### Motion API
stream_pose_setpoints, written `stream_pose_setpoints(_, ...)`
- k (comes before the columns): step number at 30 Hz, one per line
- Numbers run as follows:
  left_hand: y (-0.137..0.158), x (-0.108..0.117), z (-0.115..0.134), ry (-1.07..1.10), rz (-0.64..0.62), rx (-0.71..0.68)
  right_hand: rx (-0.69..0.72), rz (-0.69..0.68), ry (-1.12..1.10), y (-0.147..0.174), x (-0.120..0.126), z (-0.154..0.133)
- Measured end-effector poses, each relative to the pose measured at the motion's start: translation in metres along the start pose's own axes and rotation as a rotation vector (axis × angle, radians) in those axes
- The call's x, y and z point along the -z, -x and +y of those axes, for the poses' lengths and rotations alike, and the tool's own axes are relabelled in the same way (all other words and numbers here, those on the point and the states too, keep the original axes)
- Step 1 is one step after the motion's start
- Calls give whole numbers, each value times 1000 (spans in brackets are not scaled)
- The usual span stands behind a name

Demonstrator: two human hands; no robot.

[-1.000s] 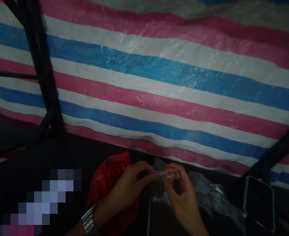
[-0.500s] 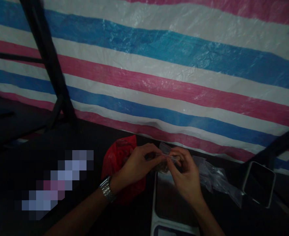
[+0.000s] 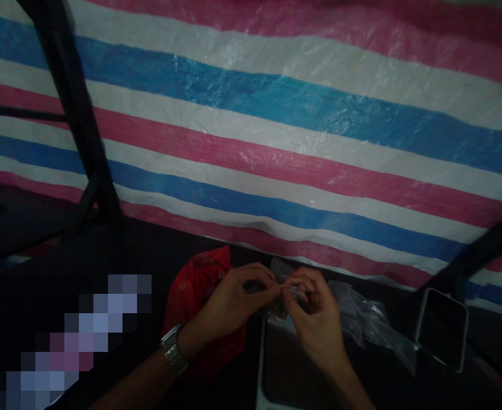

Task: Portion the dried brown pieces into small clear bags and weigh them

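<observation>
Both hands meet over the far end of a kitchen scale (image 3: 302, 364) with a dark top. My left hand (image 3: 242, 296), with a metal watch (image 3: 174, 348) on its wrist, pinches the edge of a small clear plastic bag (image 3: 278, 310). Opposite it, my right hand (image 3: 314, 307) pinches the same edge, thumb against fingers. Something brownish shows in the bag below the fingertips, too dim to name. Behind my left hand and forearm sits a red plastic bag (image 3: 191, 279), partly hidden.
Several clear empty plastic bags (image 3: 362, 310) lie right of my right hand. Farther right is a dark flat object with a pale rim (image 3: 442, 329). A striped tarp (image 3: 276, 142) hangs behind the black surface. Dark frame bars (image 3: 77, 119) stand at left and right.
The view has tilted up slightly, so everything sits lower in the picture. Both hands keep their pinch on the small bag, with the fingertips drawn close together at its edge.
</observation>
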State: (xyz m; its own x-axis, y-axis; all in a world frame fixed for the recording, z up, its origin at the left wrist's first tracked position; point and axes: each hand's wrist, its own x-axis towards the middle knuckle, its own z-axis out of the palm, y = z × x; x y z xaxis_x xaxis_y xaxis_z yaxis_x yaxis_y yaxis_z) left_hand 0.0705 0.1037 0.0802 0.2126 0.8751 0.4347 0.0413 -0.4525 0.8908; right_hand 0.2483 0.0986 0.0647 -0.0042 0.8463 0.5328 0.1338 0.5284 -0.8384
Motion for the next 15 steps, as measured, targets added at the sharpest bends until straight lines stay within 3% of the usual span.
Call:
stream_pose_setpoints(4,-2,5,-2,-12,-2,6,-26,71,26,-10,12,-1)
stream_pose_setpoints(9,-6,13,-4,-102,186,5,-62,321,190,-34,48,23)
stream_pose_setpoints(15,-7,15,-1,-154,256,19,-176,179,354,-38,78,49)
